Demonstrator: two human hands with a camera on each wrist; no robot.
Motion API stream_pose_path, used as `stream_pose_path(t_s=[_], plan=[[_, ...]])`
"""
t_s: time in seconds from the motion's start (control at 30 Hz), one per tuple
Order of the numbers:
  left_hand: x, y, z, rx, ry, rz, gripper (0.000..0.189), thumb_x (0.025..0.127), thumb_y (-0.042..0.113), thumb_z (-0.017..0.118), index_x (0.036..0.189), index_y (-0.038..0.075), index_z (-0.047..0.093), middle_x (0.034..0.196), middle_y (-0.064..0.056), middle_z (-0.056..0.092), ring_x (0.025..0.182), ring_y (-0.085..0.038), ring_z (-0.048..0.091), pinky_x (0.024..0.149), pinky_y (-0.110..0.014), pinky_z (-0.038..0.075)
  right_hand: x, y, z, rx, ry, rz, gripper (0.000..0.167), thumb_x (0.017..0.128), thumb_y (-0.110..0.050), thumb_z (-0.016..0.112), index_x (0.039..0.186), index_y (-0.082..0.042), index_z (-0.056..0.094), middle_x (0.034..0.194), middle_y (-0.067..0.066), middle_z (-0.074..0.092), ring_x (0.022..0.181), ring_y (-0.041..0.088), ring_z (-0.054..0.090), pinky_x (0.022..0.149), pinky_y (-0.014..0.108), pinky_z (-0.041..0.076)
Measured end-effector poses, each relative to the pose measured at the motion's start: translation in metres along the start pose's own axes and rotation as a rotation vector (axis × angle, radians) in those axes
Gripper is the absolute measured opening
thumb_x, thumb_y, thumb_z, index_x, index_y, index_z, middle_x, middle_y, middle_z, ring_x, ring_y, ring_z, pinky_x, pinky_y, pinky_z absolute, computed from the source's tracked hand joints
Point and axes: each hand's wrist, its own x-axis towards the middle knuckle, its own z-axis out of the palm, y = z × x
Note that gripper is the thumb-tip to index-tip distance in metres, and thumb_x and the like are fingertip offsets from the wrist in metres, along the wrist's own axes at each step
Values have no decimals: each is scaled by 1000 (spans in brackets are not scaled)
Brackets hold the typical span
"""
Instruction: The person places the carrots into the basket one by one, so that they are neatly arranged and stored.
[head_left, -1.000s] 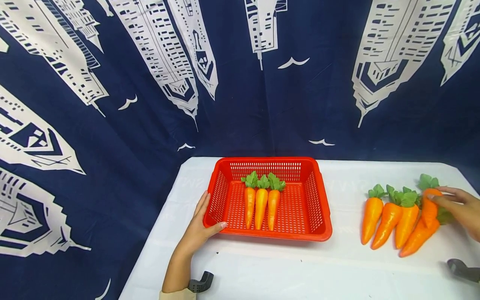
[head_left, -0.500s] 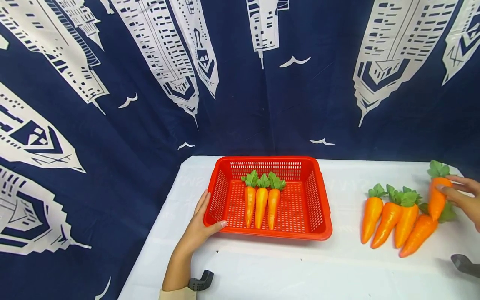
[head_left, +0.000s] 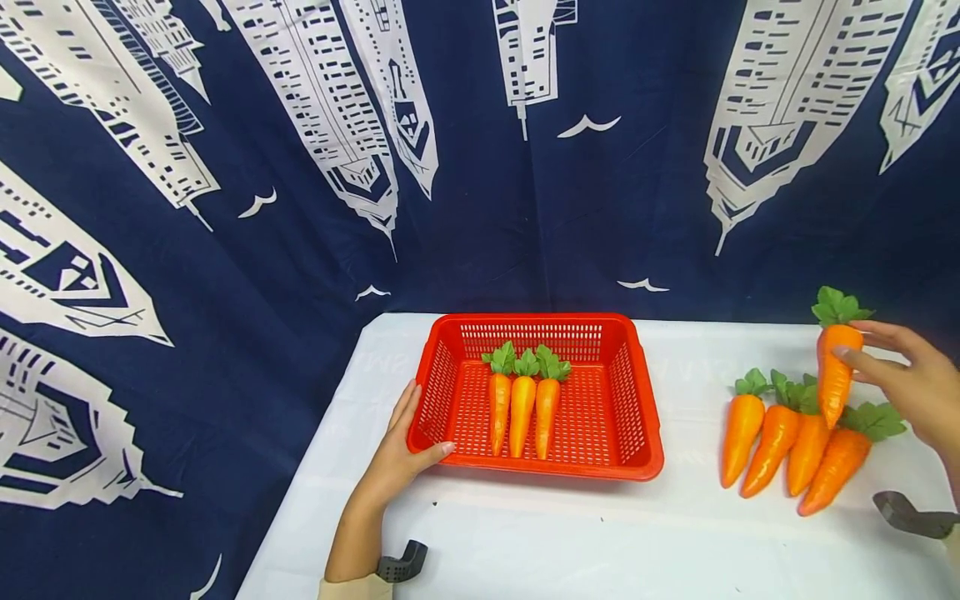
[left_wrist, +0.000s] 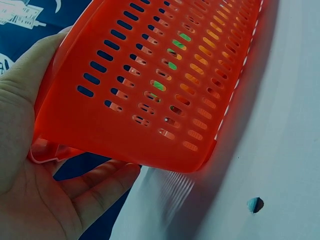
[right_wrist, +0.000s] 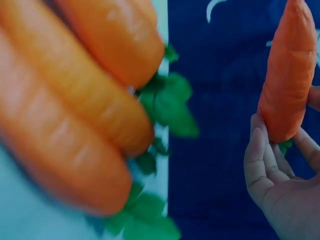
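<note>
My left hand (head_left: pixel 393 454) grips the left front corner of a red plastic basket (head_left: pixel 542 468), thumb on its rim. In the left wrist view the fingers (left_wrist: pixel 102 187) reach round the slotted basket wall (left_wrist: pixel 120 132). Three slim orange carrots (head_left: pixel 522 417) with leafy tops lie side by side inside. On the right, my right hand (head_left: pixel 918 383) pinches a plump carrot (head_left: pixel 837 371) near its leafy end, tip downward, above the other plump carrots. The right wrist view shows that held carrot (right_wrist: pixel 287 80) between thumb and fingers.
Several plump carrots (head_left: pixel 742 442) lie in a row on the white table (head_left: pixel 600 550), right of the basket. A dark blue cloth (head_left: pixel 480 250) with white building prints hangs behind. Dark wrist devices (head_left: pixel 403 563) show near both wrists.
My right hand has lifted the plump carrot off the row, first up and right, then back left over the others. The left hand and the basket have stayed put.
</note>
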Motion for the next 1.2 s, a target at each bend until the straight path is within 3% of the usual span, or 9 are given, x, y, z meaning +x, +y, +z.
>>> stream_pose_path(t_s=[0.03,0.13,0.47,0.57,0.67,0.73,0.8,1.1,1.2], plan=[[0,0,0,-1,1,-2,109,79,37,85,163,29,17,170,14,6,158,-28,10,120,-69,21,-1,-5,1,-25,-21,14,72,104,-41,51,164,-23,15,162,34,15,95,24,64,99,83,26],[0,-1,1,-2,1,-5,108,79,36,85,163,29,17,170,15,6,158,-27,10,120,-69,21,-1,-18,7,-87,-72,19,78,103,-48,49,164,-15,12,160,37,14,121,63,37,93,84,30],[-2,-1,1,-3,1,-12,108,79,37,86,163,30,18,169,18,6,158,-24,9,121,-68,18,-5,-55,24,-72,-186,-10,85,101,-55,50,163,-10,12,146,42,38,130,62,37,92,84,32],[-2,-1,1,3,2,-7,109,79,39,86,163,30,17,169,17,6,158,-24,8,121,-69,16,-5,-63,29,-51,-212,-35,83,101,-55,51,163,-14,13,148,39,39,126,57,42,94,83,32],[-2,-1,0,2,3,-2,108,79,37,86,163,30,17,169,17,6,158,-24,7,121,-69,15,-5,-68,36,-21,-234,-66,80,101,-54,52,164,-21,15,155,34,34,109,17,64,96,82,32],[-1,-1,0,4,2,0,108,80,37,85,163,31,17,169,19,5,159,-24,7,121,-69,14,-6,-71,41,-2,-240,-87,78,100,-53,54,163,-24,19,158,31,30,93,-12,59,97,81,33],[-1,-1,0,7,0,2,108,80,38,85,163,32,16,168,22,5,159,-24,7,121,-69,14,-6,-77,47,1,-240,-113,76,101,-51,55,162,-21,22,159,30,29,89,-22,54,99,77,36],[-1,0,0,14,6,-8,108,79,38,85,163,32,17,170,15,6,158,-25,9,121,-69,17,-12,-108,75,58,-257,-197,70,100,-45,60,156,-16,29,149,20,41,88,-22,55,101,71,42],[-1,2,1,6,6,-19,107,80,33,85,163,33,17,169,17,6,158,-25,10,121,-69,18,-14,-118,83,69,-256,-219,68,99,-46,62,153,-18,32,147,13,42,92,-19,57,98,47,56]])
